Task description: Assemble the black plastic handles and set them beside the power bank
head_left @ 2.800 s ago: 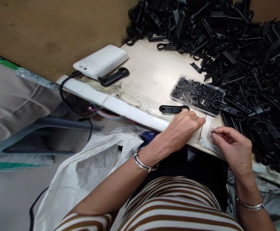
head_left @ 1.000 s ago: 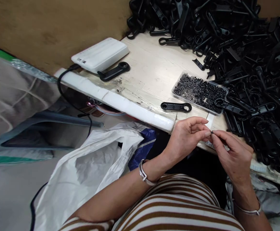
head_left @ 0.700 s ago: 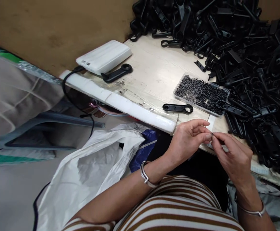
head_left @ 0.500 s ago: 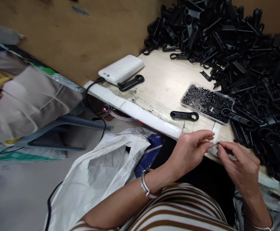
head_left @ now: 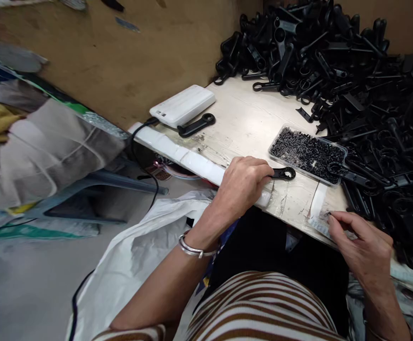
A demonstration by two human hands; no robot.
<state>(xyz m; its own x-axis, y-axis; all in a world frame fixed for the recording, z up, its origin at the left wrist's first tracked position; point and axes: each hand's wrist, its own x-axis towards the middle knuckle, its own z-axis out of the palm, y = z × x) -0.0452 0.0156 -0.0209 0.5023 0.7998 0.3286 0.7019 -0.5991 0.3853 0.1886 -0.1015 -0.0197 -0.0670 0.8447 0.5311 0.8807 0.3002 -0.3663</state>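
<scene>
1. Two bare hands at the worktable (head_left: 241,113), well apart from each other.
2. Left hand (head_left: 243,182): knuckles up, fingers curled down over one end of the black lever (head_left: 277,173). Cannot tell if it's pinching or only touching (fingertips are hidden).
3. That lever lies flat near the front edge, ring end sticking out to the right of the fingers, just short of the clear tray (head_left: 300,167).
4. Right hand (head_left: 364,244): thumb and forefinger tips pinching a small dark piece (head_left: 329,214), at the table's front edge beside a white strip (head_left: 319,199). Piece too small to make out its shape.
5. Tray is filled with small dark parts (head_left: 309,149); another ring-ended part (head_left: 350,176) overlaps its right end.
6. Large pile of black parts (head_left: 334,71) behind and right of the tray.
7. Far left: white box (head_left: 183,105) with black cable (head_left: 133,147) plugged in, second lever (head_left: 197,125) right beside it.
</scene>
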